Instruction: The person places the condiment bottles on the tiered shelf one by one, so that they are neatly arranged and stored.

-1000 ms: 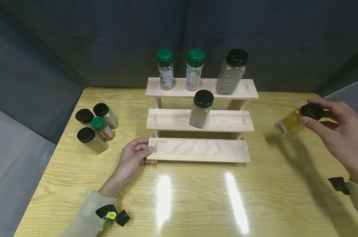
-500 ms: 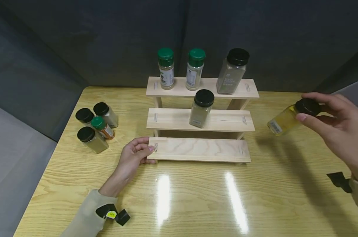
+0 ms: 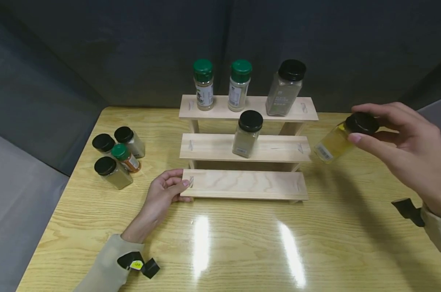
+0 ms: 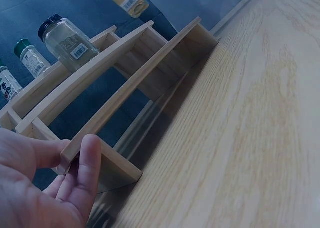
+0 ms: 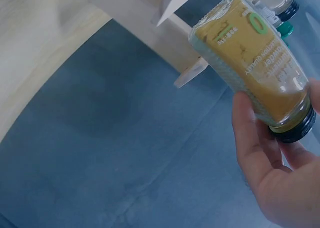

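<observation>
The yellow jar [image 3: 333,144] hangs tilted at 3 o'clock of the rack [image 3: 273,148], its base [image 3: 323,154] pointing toward 8 o'clock, with the right hand [image 3: 411,152] grasping it at the black lid [image 3: 362,123]; a slipping grip or loose lid could let it fall. The left hand [image 3: 165,190] pinches the bottom shelf [image 3: 244,184] at the rack's 8 o'clock, presumably steadying it. Should the base strike the end of the middle shelf [image 3: 209,147], the jolt could topple the shorter jar [image 3: 245,140] at centre or the tall jar [image 3: 284,93] at 1 o'clock.
</observation>
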The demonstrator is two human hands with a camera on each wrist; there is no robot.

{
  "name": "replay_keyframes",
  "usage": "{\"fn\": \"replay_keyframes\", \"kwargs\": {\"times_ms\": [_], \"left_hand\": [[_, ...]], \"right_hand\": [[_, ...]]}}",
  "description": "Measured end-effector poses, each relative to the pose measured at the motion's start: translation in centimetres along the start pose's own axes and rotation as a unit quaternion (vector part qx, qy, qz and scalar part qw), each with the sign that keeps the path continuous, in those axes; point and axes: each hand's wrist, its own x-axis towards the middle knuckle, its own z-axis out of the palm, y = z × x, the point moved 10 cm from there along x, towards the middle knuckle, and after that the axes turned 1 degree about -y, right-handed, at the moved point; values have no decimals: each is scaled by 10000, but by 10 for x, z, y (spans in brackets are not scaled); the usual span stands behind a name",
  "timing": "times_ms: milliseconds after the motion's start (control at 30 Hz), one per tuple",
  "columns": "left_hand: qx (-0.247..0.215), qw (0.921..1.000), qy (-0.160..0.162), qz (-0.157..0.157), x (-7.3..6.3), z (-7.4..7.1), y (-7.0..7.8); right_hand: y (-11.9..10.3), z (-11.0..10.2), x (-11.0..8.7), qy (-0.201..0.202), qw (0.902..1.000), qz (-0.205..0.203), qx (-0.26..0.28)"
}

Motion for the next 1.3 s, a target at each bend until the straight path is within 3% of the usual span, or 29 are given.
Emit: {"fn": "replay_keyframes", "kwargs": {"times_ms": [800, 1300], "left_hand": [[60, 10000, -19, -6, 0, 2, 1], [32, 10000, -16, -32, 0, 2, 1]], "right_hand": [[-35, 45, 22, -518, 9967, -407, 478], [-37, 69, 32, -776, 9946, -685, 25]]}}
